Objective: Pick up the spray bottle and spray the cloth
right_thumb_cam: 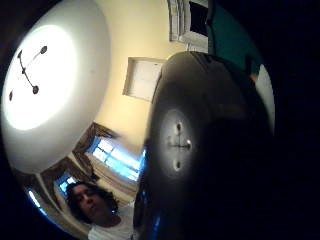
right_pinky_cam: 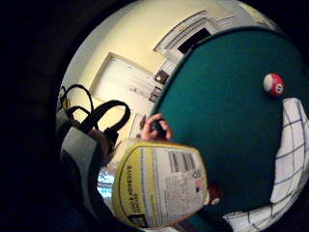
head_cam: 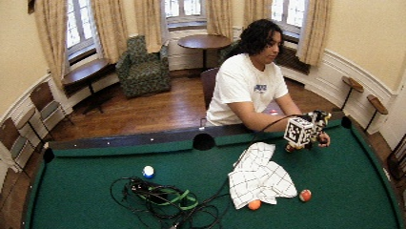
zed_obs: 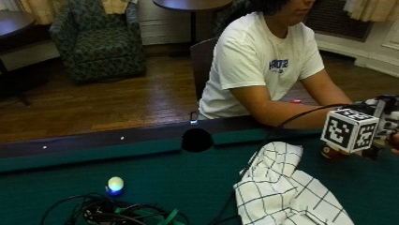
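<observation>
The spray bottle (right_pinky_cam: 159,188) has a yellow label and an orange-red base, and it lies right against my gloved right hand's palm. From outside, only its base (zed_obs: 330,151) shows, low over the green felt near the rail in front of the person. My right hand (zed_obs: 389,119) grips the bottle, mostly hidden behind the glove's gear. A dark shiny surface of the bottle (right_thumb_cam: 200,150) fills the thumb side view. The white checked cloth (zed_obs: 287,187) lies crumpled on the felt just beside the bottle. The bare left hand (right_pinky_cam: 157,128) rests at the rail.
The pool table (head_cam: 95,191) carries a tangle of cables (head_cam: 158,195), a blue-white ball (head_cam: 147,171), an orange ball (head_cam: 254,204) and a red ball (head_cam: 305,195) by the cloth's near edge. A side pocket (zed_obs: 197,139) sits in the far rail.
</observation>
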